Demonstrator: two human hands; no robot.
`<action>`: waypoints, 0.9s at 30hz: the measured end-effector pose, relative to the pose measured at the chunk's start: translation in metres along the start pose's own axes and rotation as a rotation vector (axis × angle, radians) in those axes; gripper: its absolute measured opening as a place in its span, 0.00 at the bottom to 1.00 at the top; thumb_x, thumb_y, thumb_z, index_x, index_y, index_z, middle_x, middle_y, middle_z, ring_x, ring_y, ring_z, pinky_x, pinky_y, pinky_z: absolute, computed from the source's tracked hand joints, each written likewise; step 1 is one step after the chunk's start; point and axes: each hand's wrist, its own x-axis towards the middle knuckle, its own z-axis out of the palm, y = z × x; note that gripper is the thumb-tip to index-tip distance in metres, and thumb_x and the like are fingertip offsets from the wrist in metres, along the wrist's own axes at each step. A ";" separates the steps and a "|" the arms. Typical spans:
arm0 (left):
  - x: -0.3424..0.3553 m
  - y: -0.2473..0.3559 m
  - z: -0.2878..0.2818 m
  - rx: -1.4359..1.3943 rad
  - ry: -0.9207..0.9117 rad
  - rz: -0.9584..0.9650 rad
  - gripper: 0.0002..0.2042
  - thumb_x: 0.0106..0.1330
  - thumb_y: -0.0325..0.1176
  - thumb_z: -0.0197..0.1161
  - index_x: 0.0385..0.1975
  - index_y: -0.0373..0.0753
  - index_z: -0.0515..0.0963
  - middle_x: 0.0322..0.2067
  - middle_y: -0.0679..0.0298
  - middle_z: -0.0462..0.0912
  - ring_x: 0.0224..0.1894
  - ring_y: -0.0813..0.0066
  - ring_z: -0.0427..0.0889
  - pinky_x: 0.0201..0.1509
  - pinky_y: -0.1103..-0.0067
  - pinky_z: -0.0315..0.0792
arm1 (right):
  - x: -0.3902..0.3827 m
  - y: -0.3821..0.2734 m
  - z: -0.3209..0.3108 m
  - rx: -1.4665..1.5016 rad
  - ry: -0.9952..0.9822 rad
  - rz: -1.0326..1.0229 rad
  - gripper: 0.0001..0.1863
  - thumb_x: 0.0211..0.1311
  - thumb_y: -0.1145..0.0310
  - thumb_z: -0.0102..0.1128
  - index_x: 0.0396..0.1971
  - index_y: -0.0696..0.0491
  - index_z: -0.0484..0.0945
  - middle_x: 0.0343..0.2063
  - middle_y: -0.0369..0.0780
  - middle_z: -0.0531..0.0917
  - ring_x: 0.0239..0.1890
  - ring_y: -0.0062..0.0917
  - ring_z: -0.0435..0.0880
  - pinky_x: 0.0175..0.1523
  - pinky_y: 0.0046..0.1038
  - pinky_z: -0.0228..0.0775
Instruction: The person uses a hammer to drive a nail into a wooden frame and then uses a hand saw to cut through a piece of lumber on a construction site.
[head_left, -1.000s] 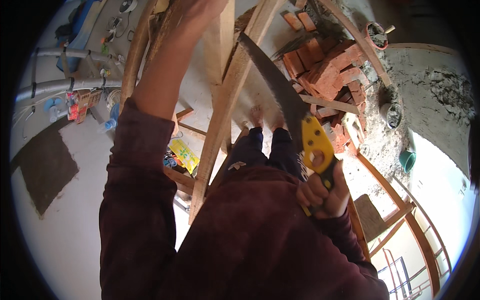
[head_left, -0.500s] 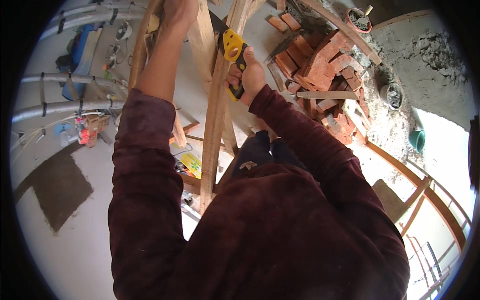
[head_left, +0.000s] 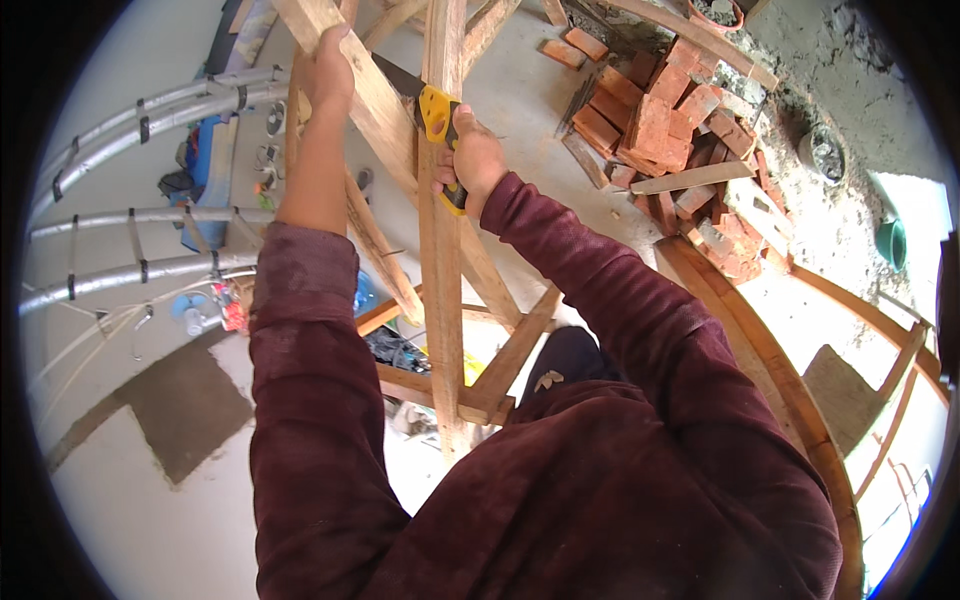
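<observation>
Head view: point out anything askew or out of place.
The bricks look askew: they lie heaped at odd angles, with a wood strip across them and two loose bricks apart on the floor. The saw has its blade partly hidden.

Strong right-side glare, apparently daylight
</observation>
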 end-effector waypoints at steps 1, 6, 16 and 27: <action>0.001 -0.003 -0.001 -0.013 0.004 -0.010 0.26 0.54 0.47 0.63 0.37 0.24 0.80 0.33 0.51 0.83 0.34 0.61 0.83 0.42 0.71 0.74 | -0.001 0.001 0.001 0.007 0.016 0.016 0.23 0.74 0.46 0.31 0.33 0.49 0.68 0.14 0.31 0.57 0.12 0.19 0.57 0.21 0.29 0.63; 0.004 -0.008 0.010 -0.032 -0.040 0.074 0.25 0.54 0.45 0.63 0.39 0.24 0.79 0.35 0.51 0.83 0.36 0.62 0.82 0.43 0.72 0.75 | -0.010 0.022 -0.015 -0.056 0.015 -0.126 0.23 0.74 0.45 0.33 0.34 0.49 0.68 0.12 0.30 0.57 0.11 0.18 0.57 0.19 0.27 0.60; -0.021 0.023 -0.009 0.270 0.012 0.019 0.33 0.57 0.55 0.57 0.47 0.24 0.77 0.39 0.46 0.82 0.44 0.55 0.80 0.52 0.69 0.70 | -0.262 0.034 -0.077 0.125 0.059 -0.016 0.26 0.73 0.41 0.32 0.45 0.48 0.68 0.08 0.27 0.56 0.07 0.15 0.54 0.16 0.21 0.53; 0.002 -0.004 -0.018 0.262 -0.005 0.032 0.32 0.57 0.55 0.57 0.42 0.24 0.79 0.39 0.41 0.82 0.44 0.53 0.81 0.51 0.70 0.71 | -0.127 0.062 -0.026 0.053 0.054 -0.021 0.22 0.74 0.45 0.35 0.38 0.48 0.68 0.10 0.29 0.60 0.10 0.18 0.58 0.17 0.23 0.54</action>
